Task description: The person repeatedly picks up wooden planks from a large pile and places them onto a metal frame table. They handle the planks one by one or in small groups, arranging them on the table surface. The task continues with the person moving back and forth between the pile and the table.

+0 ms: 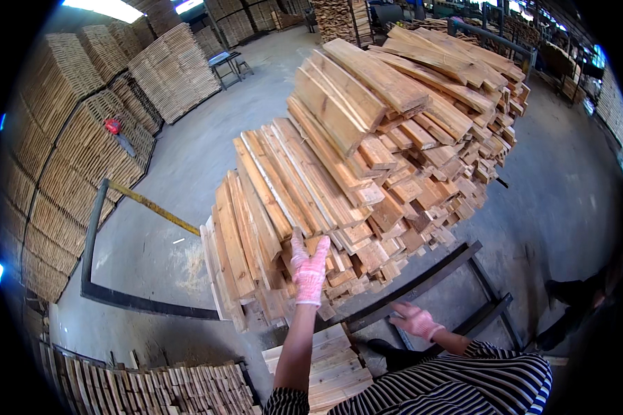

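A big heap of sawn wooden boards (311, 173) lies in front of me, the end faces of many turned toward me. My left hand (309, 271), in a pink-and-white knit glove, reaches out to the near ends of the boards. Its fingers are spread; whether the fingertips touch the wood I cannot tell. Lower and to the right, my right hand (417, 321) wears the same kind of glove. It hangs apart from the heap with fingers stretched and nothing in them. Below my left forearm lies a neat layer of pale boards (336, 370).
A dark metal frame (422, 280) runs between me and the heap, with a bent rail (93, 238) at left. Tall stacks of strips (83, 145) line the left side. More cut pieces (159, 391) stand at lower left. Someone's dark legs (567, 311) show at right.
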Motion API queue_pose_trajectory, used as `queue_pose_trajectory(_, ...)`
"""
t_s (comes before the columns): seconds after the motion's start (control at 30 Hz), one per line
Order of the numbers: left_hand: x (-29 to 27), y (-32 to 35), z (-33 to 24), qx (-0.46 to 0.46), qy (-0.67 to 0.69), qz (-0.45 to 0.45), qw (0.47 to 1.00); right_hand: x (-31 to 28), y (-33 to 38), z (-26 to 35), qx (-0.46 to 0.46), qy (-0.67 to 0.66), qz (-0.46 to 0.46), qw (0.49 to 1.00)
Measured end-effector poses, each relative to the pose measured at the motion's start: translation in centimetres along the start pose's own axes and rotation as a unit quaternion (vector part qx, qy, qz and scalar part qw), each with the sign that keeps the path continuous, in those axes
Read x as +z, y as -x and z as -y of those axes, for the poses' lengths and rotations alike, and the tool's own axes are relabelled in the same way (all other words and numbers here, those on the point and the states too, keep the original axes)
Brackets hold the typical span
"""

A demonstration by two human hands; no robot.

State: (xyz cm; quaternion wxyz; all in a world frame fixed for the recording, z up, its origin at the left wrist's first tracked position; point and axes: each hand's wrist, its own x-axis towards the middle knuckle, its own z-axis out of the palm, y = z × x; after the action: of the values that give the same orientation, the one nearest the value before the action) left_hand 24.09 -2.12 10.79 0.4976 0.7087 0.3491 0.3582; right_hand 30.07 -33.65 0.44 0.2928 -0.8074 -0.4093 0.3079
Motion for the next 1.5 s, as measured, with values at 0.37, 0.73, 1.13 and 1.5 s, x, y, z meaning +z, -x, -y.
queue_pose_trajectory(0.37, 10.6, 0.7, -4.2, -0.161, 0.149, -0.148, 0.964, -8.1, -16.6, 14.2, -0.027, 0.117, -0.295, 0.948)
queue_pose_trajectory(0.73, 3.5, -3.1, -5.1, -0.176, 0.396, -0.089, 0.897, -8.5, -17.1, 20.6, -0.172, 0.074, -0.327, 0.926)
queue_pose_trajectory(1.13, -0.9, -6.9, -0.9, -0.121, -0.005, -0.112, 0.986, -10.2, -20.8, 19.4, -0.276, -0.198, -0.173, 0.925)
queue_pose_trajectory(1.5, -3.2, 14.7, -6.0, -0.12, 0.066, 0.082, 0.987, -5.9, -11.6, 13.3, 0.018, -0.764, 0.273, 0.584)
